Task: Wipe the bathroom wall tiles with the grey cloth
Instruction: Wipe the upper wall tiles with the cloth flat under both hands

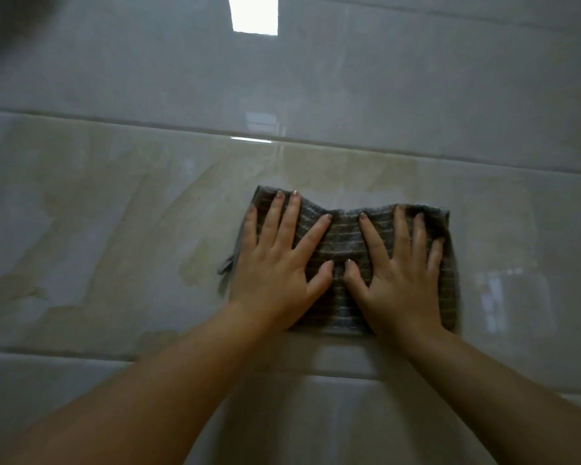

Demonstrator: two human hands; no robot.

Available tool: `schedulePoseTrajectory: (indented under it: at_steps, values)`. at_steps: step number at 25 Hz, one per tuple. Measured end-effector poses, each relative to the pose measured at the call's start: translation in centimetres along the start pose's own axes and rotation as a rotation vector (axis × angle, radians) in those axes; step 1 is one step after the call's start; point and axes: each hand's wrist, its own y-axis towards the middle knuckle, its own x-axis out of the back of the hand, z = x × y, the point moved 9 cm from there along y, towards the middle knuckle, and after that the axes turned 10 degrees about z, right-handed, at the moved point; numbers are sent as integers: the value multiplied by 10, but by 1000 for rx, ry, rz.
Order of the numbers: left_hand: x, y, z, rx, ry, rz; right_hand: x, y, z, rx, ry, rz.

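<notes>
A grey cloth (pixel 341 241) with pale stripes lies flat against the glossy wall tiles (pixel 114 213), on a beige-veined tile at centre right. My left hand (pixel 279 263) presses on the cloth's left half with straight, spread fingers. My right hand (pixel 399 273) presses flat on the right half the same way. The two thumbs nearly meet at the cloth's middle. A small loop or corner of cloth sticks out at its lower left.
Horizontal grout lines (pixel 148 124) cross the wall above and below the cloth. A bright window reflection (pixel 254 13) shines on the upper tile. A dark blurred shape fills the top left corner.
</notes>
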Motion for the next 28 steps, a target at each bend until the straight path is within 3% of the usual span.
schedulePoseTrajectory:
  at_steps: [4,8,13,16,20,23,28]
  values:
    - [17,69,-16,-19,41,52,14,46,-37,-141,5,42]
    - [30,105,13,49,14,71,25,99,-22,-100,-4,89]
    - [33,75,77,125,18,28,20,95,52,65,3,40]
    - [25,35,69,114,-6,-19,9,52,60,170,20,22]
    - [14,30,13,23,-20,15,8,29,2,21,-14,47]
    - [22,54,17,38,1,59,16,54,0,-120,7,77]
    - [24,21,99,171,3,6,6,56,87,59,-11,50]
